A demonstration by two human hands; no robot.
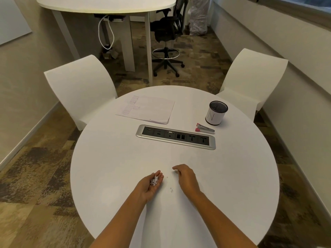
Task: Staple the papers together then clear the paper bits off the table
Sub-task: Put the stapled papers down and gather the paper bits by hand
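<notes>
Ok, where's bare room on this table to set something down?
Bare: the table's right side nearer than the cup and stapler; its left side nearer than the papers. Crowded: between the left hand and right hand, where paper bits lie, and beyond the socket panel.

Between my left hand point(152, 183) and my right hand point(186, 178) runs a narrow lane of table point(107, 158), dotted with a few loose paper bits point(171, 190). Wide bare surface lies on either side of my forearms and ahead of my fingers point(177, 169), up to the socket strip point(175, 137), set low and crosswise in the middle. Beyond it the papers point(146, 109) lie flat at the far left; at the far right the stapler point(205, 128) lies just beside the upright pen cup point(216, 112), the one tall thing in the way
</notes>
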